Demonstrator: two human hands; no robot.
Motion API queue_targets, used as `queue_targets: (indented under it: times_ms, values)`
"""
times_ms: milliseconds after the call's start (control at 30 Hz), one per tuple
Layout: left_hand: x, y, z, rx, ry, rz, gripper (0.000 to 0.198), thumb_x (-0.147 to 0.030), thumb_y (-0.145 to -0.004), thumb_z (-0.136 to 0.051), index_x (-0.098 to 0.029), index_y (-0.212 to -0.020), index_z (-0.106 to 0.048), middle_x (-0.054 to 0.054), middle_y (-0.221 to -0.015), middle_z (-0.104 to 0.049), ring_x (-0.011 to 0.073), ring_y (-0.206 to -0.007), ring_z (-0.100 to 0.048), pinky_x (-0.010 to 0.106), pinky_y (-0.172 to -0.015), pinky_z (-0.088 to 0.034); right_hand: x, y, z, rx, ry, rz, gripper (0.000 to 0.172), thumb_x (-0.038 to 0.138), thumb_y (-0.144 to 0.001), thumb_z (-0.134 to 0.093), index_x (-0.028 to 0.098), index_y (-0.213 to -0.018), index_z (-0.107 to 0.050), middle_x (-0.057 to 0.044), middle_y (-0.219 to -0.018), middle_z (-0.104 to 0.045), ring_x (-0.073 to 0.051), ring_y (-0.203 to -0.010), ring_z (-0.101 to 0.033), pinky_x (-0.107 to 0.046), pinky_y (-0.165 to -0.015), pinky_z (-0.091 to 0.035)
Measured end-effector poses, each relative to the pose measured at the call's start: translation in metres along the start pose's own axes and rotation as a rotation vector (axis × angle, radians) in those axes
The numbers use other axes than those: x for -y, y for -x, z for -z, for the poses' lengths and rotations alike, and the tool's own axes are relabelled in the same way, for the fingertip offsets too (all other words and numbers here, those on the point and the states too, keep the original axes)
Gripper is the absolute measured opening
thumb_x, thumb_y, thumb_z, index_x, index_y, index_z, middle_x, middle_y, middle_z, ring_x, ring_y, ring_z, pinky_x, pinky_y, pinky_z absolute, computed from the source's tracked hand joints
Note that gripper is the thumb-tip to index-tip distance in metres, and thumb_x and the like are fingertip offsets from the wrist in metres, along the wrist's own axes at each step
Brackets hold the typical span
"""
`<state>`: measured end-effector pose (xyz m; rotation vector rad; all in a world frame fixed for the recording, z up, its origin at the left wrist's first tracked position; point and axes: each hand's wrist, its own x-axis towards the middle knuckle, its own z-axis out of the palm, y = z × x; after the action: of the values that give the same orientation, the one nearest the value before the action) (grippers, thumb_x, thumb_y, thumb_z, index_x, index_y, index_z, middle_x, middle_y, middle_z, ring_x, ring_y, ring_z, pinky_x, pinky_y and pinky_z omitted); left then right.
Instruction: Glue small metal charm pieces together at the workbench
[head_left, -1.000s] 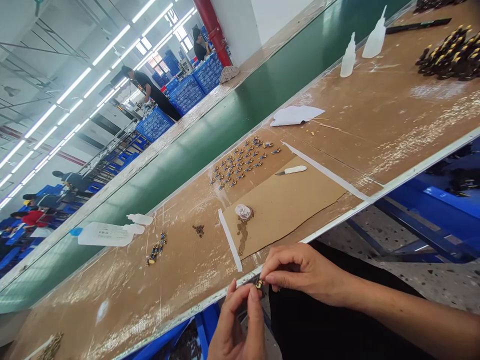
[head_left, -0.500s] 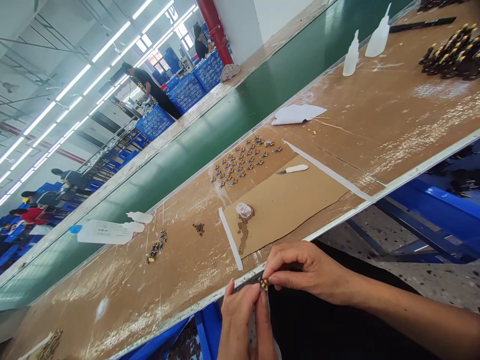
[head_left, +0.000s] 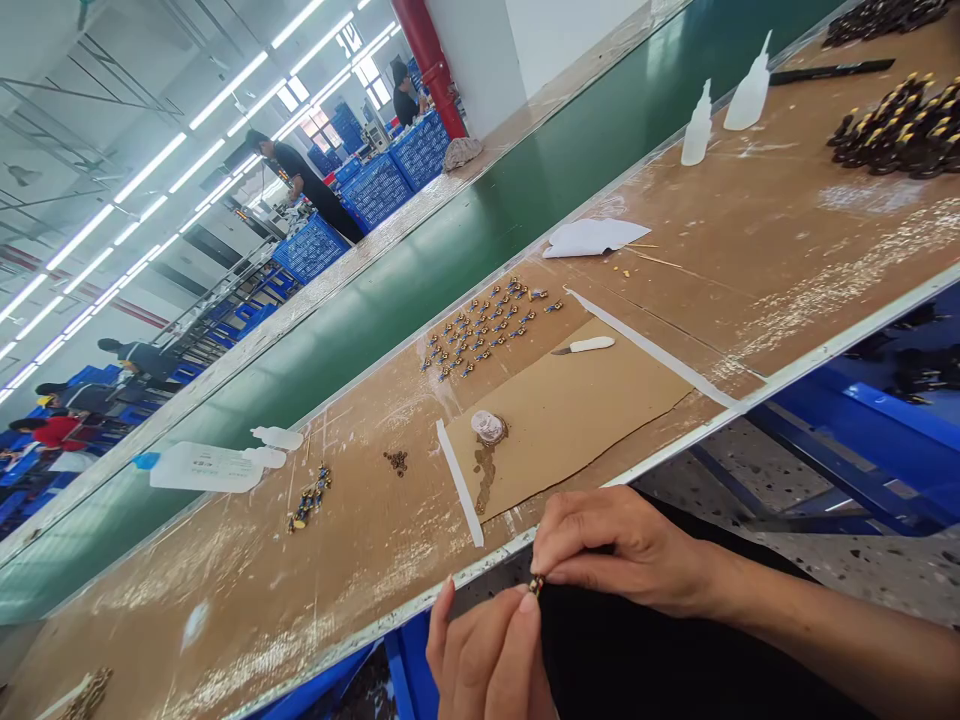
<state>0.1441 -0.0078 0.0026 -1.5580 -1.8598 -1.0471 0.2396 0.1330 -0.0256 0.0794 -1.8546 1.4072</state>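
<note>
Between the fingertips of both hands is a small dark figurine [head_left: 535, 586] with yellowish spots, just off the table's front edge. My left hand [head_left: 491, 650] pinches it from below, index finger and thumb closed on it. My right hand [head_left: 611, 545] grips its upper side with thumb and fingers. The fingers cover most of it. Beyond the hands lies a cardboard sheet [head_left: 577, 415] edged with white tape, bearing a small round pot of pinkish-white paste [head_left: 488, 428] and a white-handled knife [head_left: 589, 345].
Several small blue-and-yellow figurines [head_left: 480, 330] stand behind the cardboard, with another cluster [head_left: 309, 500] at left. Small brown rings [head_left: 396, 462] lie between. A large plastic bottle [head_left: 202, 468] lies left; a squeeze bottle [head_left: 697, 130] stands right. A green conveyor belt [head_left: 420, 320] runs behind; people work beyond.
My left hand has turned, with its fingers drawn closer together over the figurine. The figurine shows a darker side now. My right hand has shifted slightly. The things on the table stay put.
</note>
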Motion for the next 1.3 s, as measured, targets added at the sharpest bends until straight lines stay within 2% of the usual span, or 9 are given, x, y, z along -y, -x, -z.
queue_targets:
  times_ms: [333, 567, 733, 833, 967, 1067, 1167, 1233, 1300]
  values:
    - [0.013, 0.005, -0.003, 0.006, 0.049, 0.027, 0.012, -0.013, -0.08, -0.059, -0.022, -0.086, -0.064, 0.0, -0.076, -0.07, 0.0106, -0.065, -0.064, 0.04, -0.092, -0.046, 0.003, -0.003, 0.001, 0.004, 0.067, 0.053, 0.012, 0.017, -0.086, -0.054, 0.012, -0.089, -0.065, -0.006, -0.078, -0.065, -0.008, -0.074, -0.06, -0.016, -0.07, -0.05]
    - [0.025, 0.019, -0.006, 0.135, 0.063, 0.192, 0.019, -0.016, -0.087, -0.05, -0.027, -0.084, -0.066, -0.004, -0.073, -0.069, 0.0097, -0.064, -0.064, 0.035, -0.1, -0.039, -0.001, -0.002, 0.0, -0.019, 0.085, 0.07, 0.011, 0.015, -0.085, -0.056, 0.011, -0.088, -0.066, -0.005, -0.077, -0.066, -0.007, -0.074, -0.059, -0.015, -0.07, -0.049]
    - [0.015, 0.011, -0.002, 0.058, 0.126, 0.175, 0.016, -0.013, -0.081, -0.058, -0.024, -0.087, -0.067, -0.002, -0.08, -0.07, 0.011, -0.068, -0.064, 0.04, -0.099, -0.041, 0.0, -0.002, 0.0, -0.004, 0.087, 0.078, 0.012, 0.015, -0.085, -0.055, 0.01, -0.087, -0.066, -0.006, -0.076, -0.065, -0.007, -0.072, -0.059, -0.015, -0.069, -0.049]
    - [0.009, 0.006, -0.002, 0.024, 0.186, 0.249, 0.015, -0.014, -0.08, -0.06, -0.024, -0.087, -0.068, -0.002, -0.079, -0.07, 0.0113, -0.069, -0.065, 0.04, -0.099, -0.04, 0.001, -0.003, 0.001, -0.001, 0.099, 0.082, 0.013, 0.016, -0.086, -0.054, 0.01, -0.086, -0.065, -0.006, -0.075, -0.065, -0.007, -0.072, -0.059, -0.016, -0.069, -0.049]
    - [0.008, 0.008, -0.008, -0.049, 0.364, 0.452, 0.005, -0.025, -0.076, -0.067, -0.024, -0.078, -0.071, 0.0, -0.076, -0.071, 0.0131, -0.071, -0.065, 0.041, -0.1, -0.039, 0.003, -0.004, 0.002, 0.018, 0.143, 0.085, 0.013, 0.014, -0.086, -0.054, 0.009, -0.09, -0.065, -0.006, -0.078, -0.064, -0.008, -0.074, -0.058, -0.016, -0.07, -0.048]
    - [0.015, 0.017, -0.017, -0.127, 0.673, 0.819, 0.013, -0.03, -0.065, -0.076, -0.024, -0.076, -0.071, 0.001, -0.076, -0.071, 0.0151, -0.073, -0.066, 0.034, -0.083, -0.052, 0.006, -0.005, 0.0, 0.02, 0.147, 0.054, 0.015, 0.014, -0.087, -0.053, 0.009, -0.094, -0.065, -0.006, -0.082, -0.065, -0.007, -0.077, -0.059, -0.015, -0.072, -0.048]
    - [0.023, 0.027, -0.025, -0.12, 1.128, 1.199, 0.019, -0.029, -0.057, -0.081, -0.028, -0.073, -0.071, -0.003, -0.072, -0.069, 0.0105, -0.066, -0.064, 0.026, -0.071, -0.055, 0.008, -0.005, -0.004, 0.009, 0.109, -0.027, 0.016, 0.016, -0.087, -0.053, 0.012, -0.096, -0.065, -0.005, -0.084, -0.065, -0.007, -0.079, -0.059, -0.015, -0.074, -0.047]
    - [0.025, 0.032, -0.028, -0.107, 1.352, 1.312, 0.018, -0.027, -0.057, -0.081, -0.028, -0.071, -0.07, -0.004, -0.07, -0.066, 0.0076, -0.064, -0.061, 0.026, -0.072, -0.055, 0.008, -0.004, -0.007, 0.008, 0.085, -0.064, 0.016, 0.016, -0.087, -0.053, 0.013, -0.096, -0.066, -0.004, -0.085, -0.065, -0.006, -0.08, -0.059, -0.016, -0.075, -0.047]
    - [0.024, 0.035, -0.03, -0.126, 1.466, 1.353, 0.017, -0.025, -0.06, -0.08, -0.026, -0.074, -0.07, -0.004, -0.071, -0.064, 0.0064, -0.065, -0.059, 0.026, -0.074, -0.054, 0.008, -0.004, -0.01, 0.014, 0.07, -0.075, 0.015, 0.016, -0.087, -0.053, 0.014, -0.095, -0.066, -0.003, -0.085, -0.066, -0.006, -0.08, -0.059, -0.016, -0.076, -0.048]
